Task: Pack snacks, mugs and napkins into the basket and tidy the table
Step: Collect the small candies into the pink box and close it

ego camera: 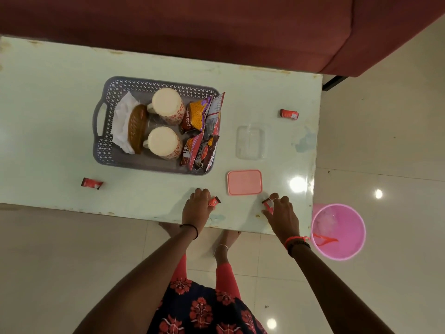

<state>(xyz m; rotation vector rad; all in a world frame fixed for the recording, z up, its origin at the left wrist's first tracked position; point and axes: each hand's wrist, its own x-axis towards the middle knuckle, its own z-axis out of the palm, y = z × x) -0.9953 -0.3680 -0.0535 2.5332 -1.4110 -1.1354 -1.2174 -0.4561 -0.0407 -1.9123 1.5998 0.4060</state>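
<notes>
A grey perforated basket (103,143) stands on the pale green table (48,104). Inside it are white napkins (121,116) with a brown holder (137,127), two upside-down mugs (167,103) (163,141) and several snack packets (201,131). My left hand (196,208) is near the front edge, fingers closed on a small red candy wrapper (214,201). My right hand (281,213) grips another red wrapper (267,204). Two more red wrappers lie loose on the table, one at the left (92,183) and one at the far right (289,114).
A clear plastic box (250,142) and its pink lid (244,182) lie right of the basket. A pink bin (338,231) with some red scraps stands on the floor at the table's right front corner. A dark red sofa (216,25) runs behind the table.
</notes>
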